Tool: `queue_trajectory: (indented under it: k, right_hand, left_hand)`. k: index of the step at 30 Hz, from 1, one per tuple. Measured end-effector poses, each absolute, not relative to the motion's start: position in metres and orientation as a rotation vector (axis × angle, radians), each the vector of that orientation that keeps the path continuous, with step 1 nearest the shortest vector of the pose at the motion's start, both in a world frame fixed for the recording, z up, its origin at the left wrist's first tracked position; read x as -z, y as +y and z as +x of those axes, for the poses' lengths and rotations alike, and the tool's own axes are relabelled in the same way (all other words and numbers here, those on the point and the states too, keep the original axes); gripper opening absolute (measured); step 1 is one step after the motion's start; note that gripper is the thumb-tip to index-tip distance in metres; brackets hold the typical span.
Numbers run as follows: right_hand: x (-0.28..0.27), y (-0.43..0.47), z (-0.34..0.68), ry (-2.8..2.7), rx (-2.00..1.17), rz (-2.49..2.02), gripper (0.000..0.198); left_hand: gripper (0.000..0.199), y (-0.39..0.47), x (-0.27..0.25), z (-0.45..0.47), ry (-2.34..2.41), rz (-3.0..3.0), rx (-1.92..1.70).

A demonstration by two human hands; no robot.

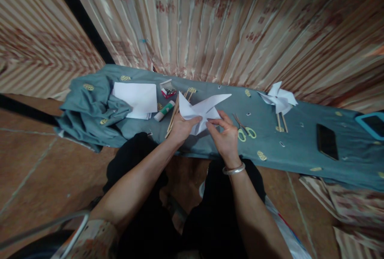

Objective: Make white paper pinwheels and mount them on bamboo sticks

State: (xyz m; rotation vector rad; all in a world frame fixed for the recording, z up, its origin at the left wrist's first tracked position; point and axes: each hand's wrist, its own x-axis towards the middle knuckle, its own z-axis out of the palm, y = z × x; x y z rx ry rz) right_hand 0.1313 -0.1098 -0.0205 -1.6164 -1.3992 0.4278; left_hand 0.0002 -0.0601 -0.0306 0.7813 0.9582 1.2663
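Note:
A white paper pinwheel (199, 109) is held up between both hands above the cloth-covered bench. My left hand (181, 127) is closed on its lower left side, with the thumb pressed toward the centre. On the lower right, my right hand (224, 133) pinches the paper close to the middle with thumb and fingers. Whether a small pin sits in that pinch is too fine to make out. Several wooden sticks (171, 119) lie just beside my left hand, partly hidden by it. Green-handled scissors (246, 131) rest to the right of my right hand.
White paper sheets (136, 99), a glue stick (164, 111) and a small open box of metal bits (168, 90) lie on the left. Rightward are another pinwheel (279, 98) with sticks, a black phone (327, 141) and a blue-framed device (372, 125). A curtain (192, 23) hangs behind the bench.

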Motion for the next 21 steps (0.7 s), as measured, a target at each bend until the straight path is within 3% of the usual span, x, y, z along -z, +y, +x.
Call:
queue_trajectory:
  k: [14, 21]
  right_hand:
    - [0.015, -0.112, 0.17, -1.13, -0.379, -1.474, 0.016]
    - [0.028, -0.113, 0.193, -1.418, -0.387, -1.817, 0.019]
  left_hand:
    - [0.036, -0.042, 0.026, -0.017, 0.994, 0.739, -1.429]
    - [0.039, -0.039, 0.022, -0.021, 1.003, 0.728, -1.463]
